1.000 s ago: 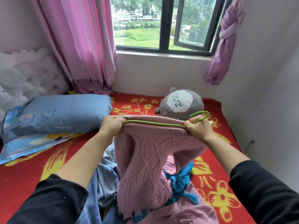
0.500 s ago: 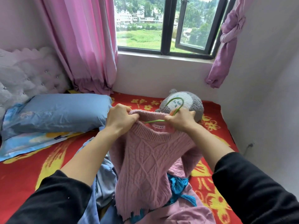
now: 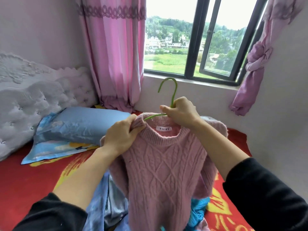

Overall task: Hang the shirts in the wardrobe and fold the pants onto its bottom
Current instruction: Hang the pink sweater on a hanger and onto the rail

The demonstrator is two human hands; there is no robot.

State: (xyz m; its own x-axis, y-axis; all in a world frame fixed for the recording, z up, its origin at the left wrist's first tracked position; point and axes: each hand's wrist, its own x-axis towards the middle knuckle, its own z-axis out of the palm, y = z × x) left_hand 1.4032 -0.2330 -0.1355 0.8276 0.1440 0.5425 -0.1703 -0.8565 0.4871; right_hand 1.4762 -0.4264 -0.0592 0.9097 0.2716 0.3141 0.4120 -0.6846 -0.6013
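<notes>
Over bedspread [image 3: 33, 180], sweater [image 3: 166, 164] vertical, hanger [image 3: 174, 95] hook up (left hand [image 3: 120, 137] pinching collar [image 3: 160, 141], right hand [image 3: 182, 113] gripping hanger).

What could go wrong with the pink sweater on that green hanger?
The green hanger shows a bare arm at the collar, where the left hand pinches the pink sweater, so that shoulder may not be seated and could slip off. Tugging there could also stretch the knit collar.

- A home bedroom is shown.
- A bed [image 3: 25, 177] with a tufted headboard [image 3: 41, 97] and a blue pillow [image 3: 83, 124] is seen.
- Pink curtains [image 3: 115, 55] are hung beside a window [image 3: 191, 47].
</notes>
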